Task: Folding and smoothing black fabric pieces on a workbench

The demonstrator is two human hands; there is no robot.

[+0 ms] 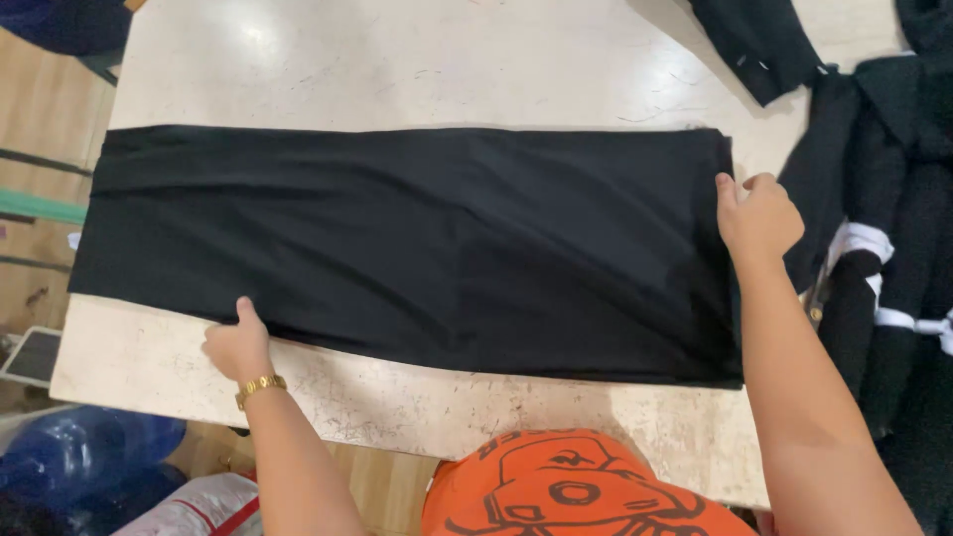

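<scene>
A long black garment (pixel 417 238) lies folded flat across a pale, worn table (pixel 397 60), reaching from the table's left edge almost to its right edge. My left hand (pixel 236 342), with a gold bracelet at the wrist, pinches the garment's near edge toward the left. At the garment's right end, my right hand (pixel 759 216) grips the folded edge with the thumb on top. Both arms are bare. My orange shirt (pixel 566 486) shows at the bottom.
A pile of black clothes with white trim (pixel 884 248) lies at the table's right. Another black piece (pixel 759 45) sits at the far right corner. Wooden floor and blue bags (pixel 79 462) are to the left below the table.
</scene>
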